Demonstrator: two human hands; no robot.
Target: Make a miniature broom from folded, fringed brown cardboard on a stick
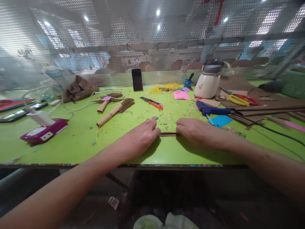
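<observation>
Strip of brown paper (168,135), narrow and straight, is lying along the glossy green tabletop (166,154); left hand (144,136) and right hand (194,131), apart, are pinching its ends.

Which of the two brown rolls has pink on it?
The shorter roll, farther from the left hand; the longer roll, nearer that hand, shows no pink.

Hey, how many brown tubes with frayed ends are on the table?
2: a longer one beyond the left hand, and a shorter one behind the first, near the white cable.
</observation>
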